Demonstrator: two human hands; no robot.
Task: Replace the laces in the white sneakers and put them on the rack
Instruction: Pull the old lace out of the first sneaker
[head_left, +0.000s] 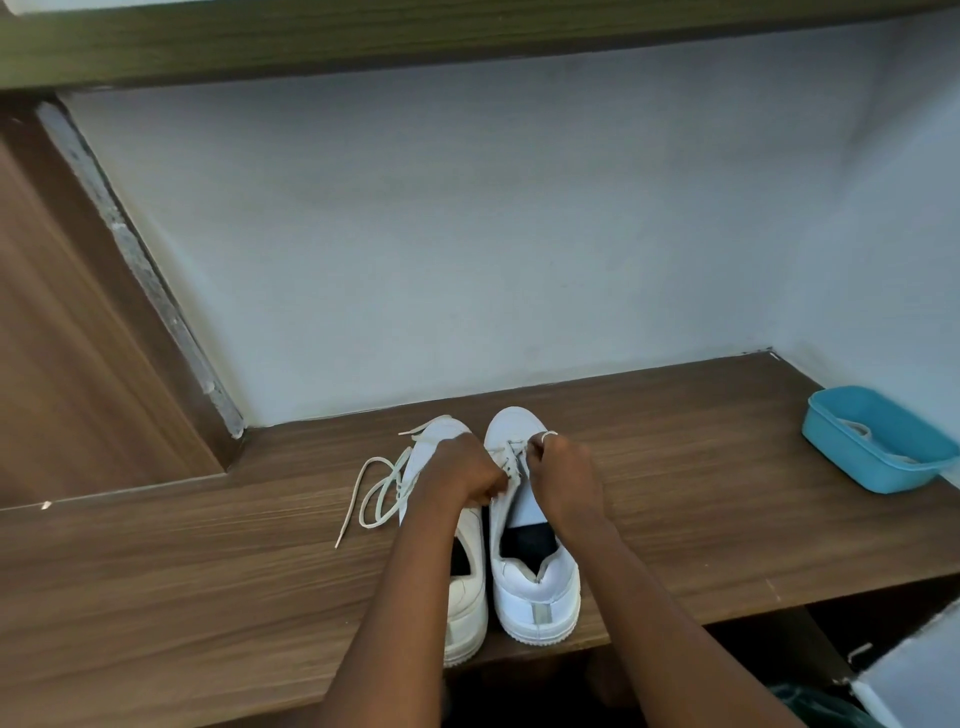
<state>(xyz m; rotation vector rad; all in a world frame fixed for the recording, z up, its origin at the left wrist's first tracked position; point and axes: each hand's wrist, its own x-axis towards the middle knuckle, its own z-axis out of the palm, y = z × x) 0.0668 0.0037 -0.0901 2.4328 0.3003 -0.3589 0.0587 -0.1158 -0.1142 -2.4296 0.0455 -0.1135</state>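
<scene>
Two white sneakers stand side by side on the brown wooden shelf (208, 571), toes toward the wall. The right sneaker (535, 587) has its tongue up and lace crossed near the toe. My left hand (465, 475) pinches the lace at the sneaker's left eyelets. My right hand (563, 475), with a ring on one finger, pinches the lace on the right side. The left sneaker (467, 597) lies partly under my left forearm. A loose white lace (376, 493) trails from it over the shelf to the left.
A blue plastic tub (872, 441) with something pale inside sits at the shelf's right end against the wall. A pale wall rises behind the shoes. A wooden panel (62, 364) stands at the left, another shelf overhead. Below the front edge is a dark gap.
</scene>
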